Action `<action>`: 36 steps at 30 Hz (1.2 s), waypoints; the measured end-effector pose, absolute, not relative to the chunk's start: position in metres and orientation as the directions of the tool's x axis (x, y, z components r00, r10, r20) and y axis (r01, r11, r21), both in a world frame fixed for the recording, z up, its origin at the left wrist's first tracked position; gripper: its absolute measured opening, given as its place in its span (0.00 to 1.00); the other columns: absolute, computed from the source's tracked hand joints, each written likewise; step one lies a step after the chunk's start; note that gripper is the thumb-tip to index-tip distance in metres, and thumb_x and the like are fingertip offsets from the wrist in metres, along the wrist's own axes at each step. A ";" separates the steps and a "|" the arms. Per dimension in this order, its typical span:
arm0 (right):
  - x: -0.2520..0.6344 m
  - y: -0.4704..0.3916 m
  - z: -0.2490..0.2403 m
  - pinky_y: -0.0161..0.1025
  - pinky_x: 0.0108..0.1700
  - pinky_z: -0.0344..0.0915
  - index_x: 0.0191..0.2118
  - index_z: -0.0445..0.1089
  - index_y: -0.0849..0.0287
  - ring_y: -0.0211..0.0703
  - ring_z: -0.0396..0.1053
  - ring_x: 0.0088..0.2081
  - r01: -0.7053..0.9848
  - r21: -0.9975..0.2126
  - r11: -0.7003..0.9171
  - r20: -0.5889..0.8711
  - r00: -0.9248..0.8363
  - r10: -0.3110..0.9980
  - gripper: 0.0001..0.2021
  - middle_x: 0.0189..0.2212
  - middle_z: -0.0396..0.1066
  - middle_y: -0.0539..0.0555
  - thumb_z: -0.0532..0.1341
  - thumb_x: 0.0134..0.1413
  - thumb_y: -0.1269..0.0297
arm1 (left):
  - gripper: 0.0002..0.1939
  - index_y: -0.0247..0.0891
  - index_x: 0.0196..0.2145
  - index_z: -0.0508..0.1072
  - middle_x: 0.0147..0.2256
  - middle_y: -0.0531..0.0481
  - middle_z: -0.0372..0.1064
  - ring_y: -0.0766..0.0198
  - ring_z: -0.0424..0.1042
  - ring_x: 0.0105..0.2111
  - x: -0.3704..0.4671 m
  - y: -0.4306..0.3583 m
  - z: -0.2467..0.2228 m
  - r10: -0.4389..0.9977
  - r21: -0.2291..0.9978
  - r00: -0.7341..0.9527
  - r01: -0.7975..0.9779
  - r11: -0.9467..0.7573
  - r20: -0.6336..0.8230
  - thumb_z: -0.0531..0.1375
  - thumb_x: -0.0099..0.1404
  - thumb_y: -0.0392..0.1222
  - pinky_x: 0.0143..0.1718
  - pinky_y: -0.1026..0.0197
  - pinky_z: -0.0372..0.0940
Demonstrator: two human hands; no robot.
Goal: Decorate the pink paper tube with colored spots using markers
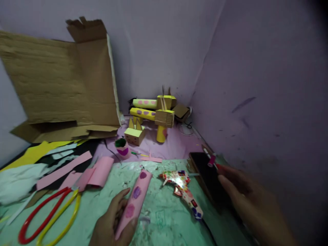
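Observation:
My left hand [112, 217] is wrapped around a pink paper tube [137, 198] with purple and pink spots, tilted up and away from me. To the right, the thumb and fingers of my right hand [243, 191] pinch the near end of a slim white and magenta marker [211, 161]. The marker is over a flat black object [208, 177] by the wall; whether it touches that surface I cannot tell. Between my hands lies a glue gun [183, 189] with a colourful splattered pattern, nozzle pointing left. Its black cord runs toward me.
Large scissors [51, 215] with red and yellow handles lie at left by pink paper [101, 172] and a white cloth [20, 181]. Behind stand an opened cardboard box [64, 82], a pink cup [123, 150], a small eared box [134, 135] and yellow spotted tubes [143, 113].

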State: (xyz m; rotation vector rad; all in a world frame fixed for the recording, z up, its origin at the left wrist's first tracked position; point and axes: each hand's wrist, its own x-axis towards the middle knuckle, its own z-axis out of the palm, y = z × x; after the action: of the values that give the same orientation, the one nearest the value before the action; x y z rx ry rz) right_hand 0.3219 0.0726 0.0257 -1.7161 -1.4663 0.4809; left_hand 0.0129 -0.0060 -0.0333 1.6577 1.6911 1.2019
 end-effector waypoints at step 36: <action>0.051 0.179 0.011 0.46 0.46 0.66 0.50 0.64 0.57 0.50 0.74 0.42 0.316 -0.920 0.230 0.125 -0.320 0.939 0.32 0.43 0.74 0.58 0.69 0.32 0.74 | 0.24 0.34 0.54 0.63 0.45 0.37 0.71 0.45 0.74 0.39 -0.052 0.042 0.026 0.932 0.184 -0.344 0.929 0.321 0.112 0.54 0.63 0.48 0.32 0.50 0.66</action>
State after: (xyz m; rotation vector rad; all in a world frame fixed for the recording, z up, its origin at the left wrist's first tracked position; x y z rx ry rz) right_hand 0.0511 0.1785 0.0114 -1.1637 -1.7803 1.0891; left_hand -0.0524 0.0423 0.0259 1.7910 2.5409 0.3387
